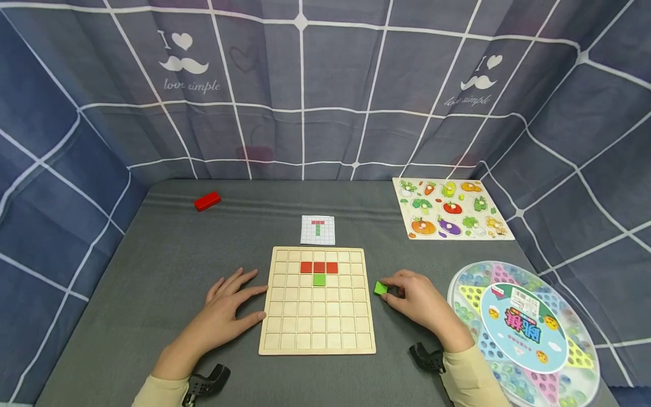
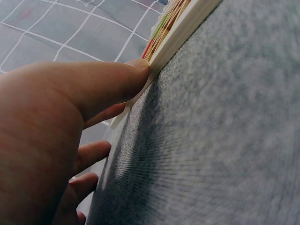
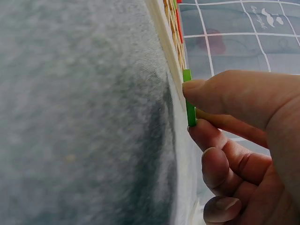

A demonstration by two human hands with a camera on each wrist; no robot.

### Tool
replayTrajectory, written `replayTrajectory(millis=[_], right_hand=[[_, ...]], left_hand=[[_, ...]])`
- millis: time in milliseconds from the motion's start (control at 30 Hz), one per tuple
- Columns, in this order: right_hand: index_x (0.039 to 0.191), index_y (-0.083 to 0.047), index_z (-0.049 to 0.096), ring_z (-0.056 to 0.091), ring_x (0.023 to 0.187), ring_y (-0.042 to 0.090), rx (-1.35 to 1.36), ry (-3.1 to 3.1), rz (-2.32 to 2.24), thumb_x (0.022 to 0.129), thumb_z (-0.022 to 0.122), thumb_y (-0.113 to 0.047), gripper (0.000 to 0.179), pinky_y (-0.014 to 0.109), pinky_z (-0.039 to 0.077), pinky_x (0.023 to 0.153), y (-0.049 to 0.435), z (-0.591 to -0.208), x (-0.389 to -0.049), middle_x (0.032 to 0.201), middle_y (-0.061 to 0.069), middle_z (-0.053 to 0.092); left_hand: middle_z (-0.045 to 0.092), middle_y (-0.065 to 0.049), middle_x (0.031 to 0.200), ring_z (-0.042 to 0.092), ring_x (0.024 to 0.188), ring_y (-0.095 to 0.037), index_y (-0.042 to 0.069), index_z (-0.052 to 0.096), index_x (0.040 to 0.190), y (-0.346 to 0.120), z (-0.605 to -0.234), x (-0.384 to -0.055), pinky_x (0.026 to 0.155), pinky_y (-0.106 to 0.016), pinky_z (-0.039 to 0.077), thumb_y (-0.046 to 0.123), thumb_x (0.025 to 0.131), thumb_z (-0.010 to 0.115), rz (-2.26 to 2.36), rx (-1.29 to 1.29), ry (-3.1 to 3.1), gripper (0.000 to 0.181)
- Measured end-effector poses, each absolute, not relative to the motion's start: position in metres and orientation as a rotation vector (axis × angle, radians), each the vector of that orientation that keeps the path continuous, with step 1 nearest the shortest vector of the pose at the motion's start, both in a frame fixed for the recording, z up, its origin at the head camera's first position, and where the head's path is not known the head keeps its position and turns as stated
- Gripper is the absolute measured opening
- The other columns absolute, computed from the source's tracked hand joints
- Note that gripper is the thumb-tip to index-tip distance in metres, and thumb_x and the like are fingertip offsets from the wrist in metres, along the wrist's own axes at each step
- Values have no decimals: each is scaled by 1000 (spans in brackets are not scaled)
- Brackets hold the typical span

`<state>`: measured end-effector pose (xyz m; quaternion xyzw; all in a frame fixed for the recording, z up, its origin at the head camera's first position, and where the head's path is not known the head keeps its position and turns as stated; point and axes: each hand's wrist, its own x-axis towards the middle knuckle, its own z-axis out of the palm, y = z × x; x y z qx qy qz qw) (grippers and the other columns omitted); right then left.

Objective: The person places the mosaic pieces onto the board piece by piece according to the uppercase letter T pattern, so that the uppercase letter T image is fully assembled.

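A wooden grid board (image 1: 295, 325) lies in the middle of the table, with red square tiles (image 1: 319, 267) in a row near its top and one green tile (image 1: 319, 280) under the middle one. My left hand (image 1: 224, 311) touches the board's left edge with thumb and forefinger, fingers spread. To the right of the board my right hand (image 1: 419, 299) pinches a second green tile (image 1: 380, 288) between thumb and fingers. In the right wrist view that green tile (image 3: 189, 98) stands edge-on in the fingertips. A pattern card (image 1: 317, 230) with a red and green T lies behind the board.
A red block (image 1: 207, 201) lies at the back left. At the back right is a vegetable picture board (image 1: 452, 209). A round Chinese checkers set (image 1: 524, 333) occupies the right side, close to my right forearm. Grid-patterned cloth (image 1: 325, 85) rises behind the table.
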<state>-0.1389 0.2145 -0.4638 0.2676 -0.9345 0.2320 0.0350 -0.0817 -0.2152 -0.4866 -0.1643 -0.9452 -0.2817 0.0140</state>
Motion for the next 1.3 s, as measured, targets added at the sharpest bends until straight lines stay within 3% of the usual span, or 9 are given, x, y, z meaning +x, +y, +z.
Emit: replayTrajectory(millis=[400,833,1300], right_hand=[[114,-15,76,52,72,5,908,-2913,674,86,78,-25,30,25,45,63,191,-448,-149,98,-7,63],[107,-13,77,58,77,9,1118,-2813,737,83,75,-15,24,26,49,69,150,-443,-154,95,-5,66],[107,-11,77,59,84,7,1322,-2814,636,84,77,-18,23,25,50,74,105,-447,-151,96,-3,66]], left_hand=[[39,-7,154,22,145,-36,24,64,133,-214,-484,-81,109,-65,7,50,86,74,-874,-501,-2969,54],[39,-6,154,22,145,-35,25,64,133,-215,-485,-80,110,-65,7,50,86,74,-866,-504,-2958,54],[40,-4,153,23,145,-34,26,65,133,-215,-484,-79,110,-64,7,50,86,74,-861,-494,-2957,53]])
